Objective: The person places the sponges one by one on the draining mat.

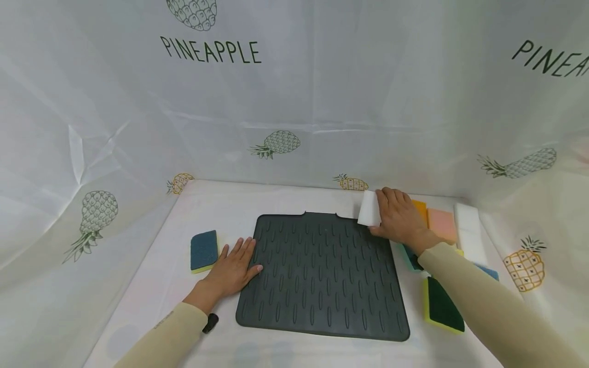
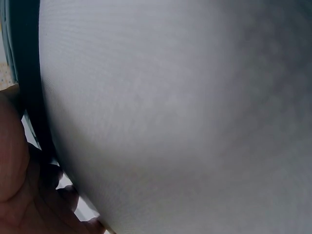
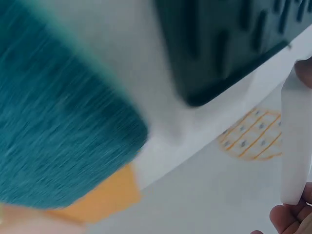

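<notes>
A dark grey ribbed drying mat (image 1: 322, 281) lies flat on the table. My left hand (image 1: 233, 271) touches its left edge, fingers straight and palm down. My right hand (image 1: 399, 217) holds a white sponge (image 1: 368, 209) near the mat's far right corner. In the right wrist view, the white sponge (image 3: 296, 136) is pinched between the thumb and fingers, above the table. Left of my left hand sits a blue-topped yellow sponge (image 1: 204, 250). The left wrist view mostly shows a pale surface close up, with part of the hand (image 2: 34, 200) at the side.
Right of the mat lie a green-and-yellow sponge (image 1: 444, 304), a pink sponge (image 1: 442, 225), an orange sponge (image 1: 420, 208) and white blocks (image 1: 469, 230). A teal sponge (image 3: 63, 122) and a blue one (image 1: 489, 272) are partly hidden by my right arm. A pineapple-print curtain (image 1: 313, 92) surrounds the table.
</notes>
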{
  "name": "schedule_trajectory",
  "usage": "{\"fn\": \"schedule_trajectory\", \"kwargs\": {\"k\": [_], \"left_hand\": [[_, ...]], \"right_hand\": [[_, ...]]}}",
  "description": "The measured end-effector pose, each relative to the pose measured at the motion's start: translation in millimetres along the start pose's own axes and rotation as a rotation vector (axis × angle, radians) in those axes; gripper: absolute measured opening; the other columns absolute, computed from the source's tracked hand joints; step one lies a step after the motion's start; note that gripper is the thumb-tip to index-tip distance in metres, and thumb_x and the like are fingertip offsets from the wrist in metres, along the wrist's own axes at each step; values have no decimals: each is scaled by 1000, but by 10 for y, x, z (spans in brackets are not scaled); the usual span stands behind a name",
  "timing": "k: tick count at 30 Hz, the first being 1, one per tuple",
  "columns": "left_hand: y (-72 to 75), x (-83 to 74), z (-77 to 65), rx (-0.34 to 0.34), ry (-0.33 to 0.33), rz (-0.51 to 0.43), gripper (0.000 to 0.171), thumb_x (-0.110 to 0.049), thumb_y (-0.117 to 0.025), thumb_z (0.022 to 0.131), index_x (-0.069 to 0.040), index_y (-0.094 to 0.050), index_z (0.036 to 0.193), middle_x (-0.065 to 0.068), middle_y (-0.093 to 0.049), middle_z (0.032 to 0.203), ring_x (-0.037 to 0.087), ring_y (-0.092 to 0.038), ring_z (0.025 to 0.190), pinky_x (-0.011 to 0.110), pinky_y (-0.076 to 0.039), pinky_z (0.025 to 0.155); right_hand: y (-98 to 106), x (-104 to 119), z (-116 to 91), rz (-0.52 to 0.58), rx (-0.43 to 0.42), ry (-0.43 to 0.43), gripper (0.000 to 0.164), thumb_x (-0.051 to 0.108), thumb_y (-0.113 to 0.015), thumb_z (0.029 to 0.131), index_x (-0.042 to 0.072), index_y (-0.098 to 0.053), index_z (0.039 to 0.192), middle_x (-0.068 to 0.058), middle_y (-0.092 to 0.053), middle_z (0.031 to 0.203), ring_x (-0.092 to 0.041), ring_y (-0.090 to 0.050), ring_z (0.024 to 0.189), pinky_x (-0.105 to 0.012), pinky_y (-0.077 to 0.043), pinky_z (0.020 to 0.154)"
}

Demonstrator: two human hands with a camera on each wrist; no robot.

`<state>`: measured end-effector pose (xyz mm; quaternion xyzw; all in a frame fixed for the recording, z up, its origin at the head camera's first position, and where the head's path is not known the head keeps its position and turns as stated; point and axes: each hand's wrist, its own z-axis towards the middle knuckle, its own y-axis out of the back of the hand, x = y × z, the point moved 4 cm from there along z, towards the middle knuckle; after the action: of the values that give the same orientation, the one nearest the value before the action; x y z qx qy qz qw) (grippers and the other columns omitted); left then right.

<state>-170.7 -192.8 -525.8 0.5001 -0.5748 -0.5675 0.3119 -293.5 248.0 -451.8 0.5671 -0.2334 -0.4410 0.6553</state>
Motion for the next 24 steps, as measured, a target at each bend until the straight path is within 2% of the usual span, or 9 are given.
{"fn": "schedule_trajectory", "kwargs": {"k": [7,15,24], "left_hand": [[15,-11,25,-7,-13,-10,80,-49,-50,110,2,-25,166,20,-26,173,43,-22,161,69,-19,127],[19,10,-4,-20,-29,9,81,-51,-50,110,2,-24,166,20,-26,173,42,-22,161,68,-20,127],[-3,22,-17,-30,-54,3,81,-49,-51,110,2,-24,166,21,-26,173,42,-22,161,68,-20,127]], "right_hand": [[58,346,96,0,-15,43,105,65,-78,81,-9,-41,145,-31,-50,140,-48,-52,124,-60,-48,105],[45,728,259,55,-51,92,104,64,-77,80,-8,-44,147,-28,-52,141,-45,-54,125,-58,-49,105],[-17,1218,421,131,14,142,106,65,-77,84,-6,-41,154,-24,-50,149,-40,-52,134,-57,-47,110]]}}
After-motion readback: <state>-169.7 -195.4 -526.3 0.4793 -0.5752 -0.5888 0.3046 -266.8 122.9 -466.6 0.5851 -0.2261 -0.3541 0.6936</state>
